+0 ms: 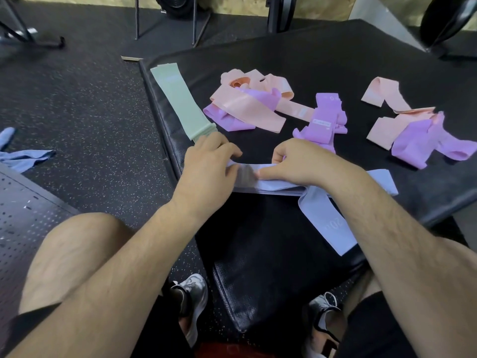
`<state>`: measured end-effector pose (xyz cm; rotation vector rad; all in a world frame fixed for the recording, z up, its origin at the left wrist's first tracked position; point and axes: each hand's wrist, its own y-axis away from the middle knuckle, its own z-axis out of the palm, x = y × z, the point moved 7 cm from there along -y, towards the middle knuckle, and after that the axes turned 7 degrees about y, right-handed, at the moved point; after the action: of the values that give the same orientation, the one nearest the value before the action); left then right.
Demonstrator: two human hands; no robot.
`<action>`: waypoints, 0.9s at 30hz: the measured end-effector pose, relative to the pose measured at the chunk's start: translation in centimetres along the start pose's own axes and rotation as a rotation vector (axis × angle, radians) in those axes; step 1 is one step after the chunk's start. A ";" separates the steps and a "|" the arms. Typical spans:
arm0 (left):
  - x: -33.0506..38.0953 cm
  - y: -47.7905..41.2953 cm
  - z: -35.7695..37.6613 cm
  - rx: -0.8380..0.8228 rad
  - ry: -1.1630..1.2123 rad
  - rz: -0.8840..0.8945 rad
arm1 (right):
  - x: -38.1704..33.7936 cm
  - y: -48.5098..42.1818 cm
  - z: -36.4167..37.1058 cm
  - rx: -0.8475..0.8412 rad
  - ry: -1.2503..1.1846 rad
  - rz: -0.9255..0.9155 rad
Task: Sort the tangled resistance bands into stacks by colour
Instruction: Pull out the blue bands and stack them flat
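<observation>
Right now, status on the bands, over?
Left hand and right hand hold the light-blue bands at the mat edge. Green stack flat. Pink-purple tangles unsorted.

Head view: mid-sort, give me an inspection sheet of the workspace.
Surface: black padded mat, with bands spread over it.
Job's things: green stack lies flat along the mat's left edge. The blue bands are at the near edge, one end hanging off. The centre pink-purple tangle, purple bunch and right pink-purple tangle are unsorted.
Clutter: blue fabric on the floor, left.
Grips: left hand and right hand both hold the blue bands.
Cables: nothing seen.
Surroundings: speckled floor, metal legs beyond the mat.
</observation>
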<state>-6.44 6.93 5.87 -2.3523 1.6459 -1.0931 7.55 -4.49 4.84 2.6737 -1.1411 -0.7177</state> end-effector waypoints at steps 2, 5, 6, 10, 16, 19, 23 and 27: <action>2.0 0.3 0.1 0.010 0.003 0.109 | -0.1 0.3 -0.1 0.012 0.025 -0.010; 3.8 0.9 1.3 -0.064 0.045 0.216 | -0.2 0.5 0.0 0.021 0.039 -0.035; 3.6 1.2 1.9 -0.096 0.059 0.202 | -0.3 0.6 -0.1 0.023 0.050 -0.048; 2.6 1.7 2.8 -0.123 0.063 0.154 | -0.2 1.0 -0.4 -0.049 0.093 -0.085; 2.7 1.9 3.2 -0.088 0.025 0.170 | 0.6 0.8 -1.2 -0.074 0.123 -0.099; 2.8 1.9 3.5 -0.089 -0.026 0.191 | 1.2 0.8 -2.0 -0.044 0.148 -0.088; 2.5 2.1 3.7 -0.079 -0.047 0.193 | 1.8 1.1 -2.3 -0.044 0.109 -0.082; 2.4 2.2 3.9 -0.083 -0.073 0.165 | 2.0 1.2 -2.1 -0.052 0.105 -0.091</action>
<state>-5.49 2.73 3.28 -2.2262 1.8542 -0.9156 8.98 -6.85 6.33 2.6991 -0.9682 -0.6039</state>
